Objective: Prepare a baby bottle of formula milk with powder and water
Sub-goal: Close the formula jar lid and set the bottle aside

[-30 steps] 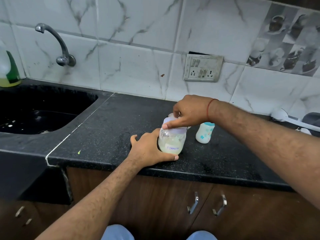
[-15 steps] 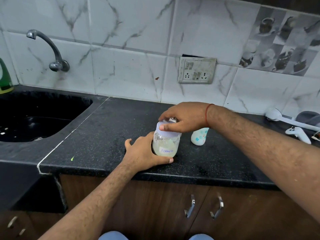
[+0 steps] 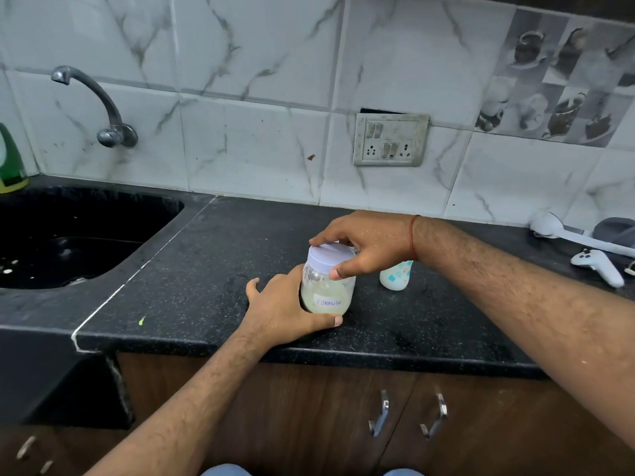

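Formula jar (image 3: 327, 290) stands upright on black surface (image 3: 206, 269), near front edge. Left hand (image 3: 285, 305) wraps jar's lower body, thumb curled across front base. Right hand (image 3: 369, 243) grips pale lilac lid (image 3: 329, 257) from above, fingers and thumb curled round rim. Baby bottle (image 3: 395, 275) stands just beside jar, partly hidden behind right wrist. Sink (image 3: 68, 242) at left, tap (image 3: 99, 104) on tiled wall.

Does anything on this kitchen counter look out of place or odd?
A white game controller lies at the counter's far right, odd beside the baby bottle. A small green speck sits near the front edge. Nothing looks spilled.
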`<state>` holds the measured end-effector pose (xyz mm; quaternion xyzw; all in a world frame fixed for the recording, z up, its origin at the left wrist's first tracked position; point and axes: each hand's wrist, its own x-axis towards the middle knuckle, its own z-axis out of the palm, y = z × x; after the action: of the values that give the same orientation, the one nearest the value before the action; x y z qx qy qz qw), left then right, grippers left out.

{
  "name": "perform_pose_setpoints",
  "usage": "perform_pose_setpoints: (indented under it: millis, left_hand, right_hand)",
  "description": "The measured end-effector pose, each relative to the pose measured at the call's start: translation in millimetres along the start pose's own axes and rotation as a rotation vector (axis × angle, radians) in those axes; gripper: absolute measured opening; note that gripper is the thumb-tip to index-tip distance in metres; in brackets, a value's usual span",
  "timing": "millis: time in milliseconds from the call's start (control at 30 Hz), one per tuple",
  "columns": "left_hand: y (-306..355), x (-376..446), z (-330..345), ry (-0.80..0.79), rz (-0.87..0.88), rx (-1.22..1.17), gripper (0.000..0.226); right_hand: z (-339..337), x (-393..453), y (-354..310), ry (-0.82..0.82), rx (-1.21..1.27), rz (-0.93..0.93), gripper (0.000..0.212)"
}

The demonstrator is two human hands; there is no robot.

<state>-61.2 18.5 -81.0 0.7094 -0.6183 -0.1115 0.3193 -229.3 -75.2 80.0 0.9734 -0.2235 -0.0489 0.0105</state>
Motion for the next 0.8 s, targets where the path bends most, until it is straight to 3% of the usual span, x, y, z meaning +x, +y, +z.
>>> perform_pose_setpoints:
  millis: [267,467,567,667,800]
  left_hand:
    - [-1.2,0.2,2.1,0.053,0.004,-0.007,0.078]
    - [11.6,-7.9,-4.9,0.023,-0.034,0.041,0.081]
    - [8.4,-5.9,-15.6,0.055,-0.083,0.096,0.088]
    - [-13.7,1.6,-31.4,0.078,-0.186,0.041,0.092]
    - [-41.4,19.6,-43.3,0.095,-0.249,-0.035,0.097]
  right_hand:
    - [6.5,-3.8,-8.1,0.059,-0.001,0.021,0.064]
    - [15.6,-10.9,-12.2,0.076,0.001,0.073,0.075]
    - [19.4,-20.7,-4.8,0.184,0.078,0.110,0.084]
    - [22.4,-27.0,13.8,0.356,0.072,0.214,0.066]
    - [34.0,-23.4,29.1,0.339,0.069,0.268,0.057]
